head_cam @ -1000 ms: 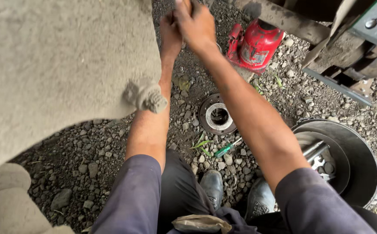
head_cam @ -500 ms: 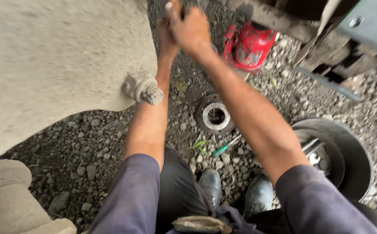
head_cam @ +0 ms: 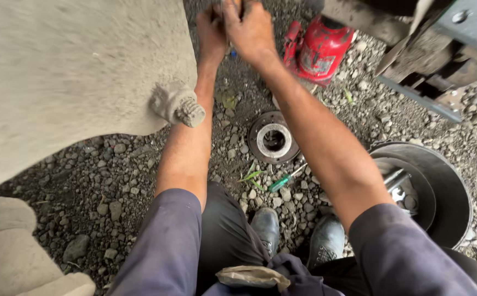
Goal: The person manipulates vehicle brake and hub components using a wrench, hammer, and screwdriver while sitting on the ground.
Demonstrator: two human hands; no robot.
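Note:
Both my arms reach forward over the gravel. My left hand [head_cam: 212,28] and my right hand [head_cam: 252,32] are pressed together at the top edge, fingers closed around a small dark part [head_cam: 233,6] that is mostly cut off by the frame. Just right of the hands stands a red bottle jack [head_cam: 318,46]. Below the hands, a round metal hub ring [head_cam: 273,140] lies flat on the stones. A green-handled screwdriver [head_cam: 282,181] lies beside it, near my boots [head_cam: 266,227].
A large mud-caked grey body [head_cam: 68,71] fills the left, with a dirty stud [head_cam: 186,108] sticking out close to my left forearm. A black round tub [head_cam: 447,192] holding metal tools sits at the right. Wooden blocks and a steel beam [head_cam: 441,49] are at the top right.
My hands stay clasped together and have shifted slightly toward the top edge. The pale tip seen between them earlier is out of view now.

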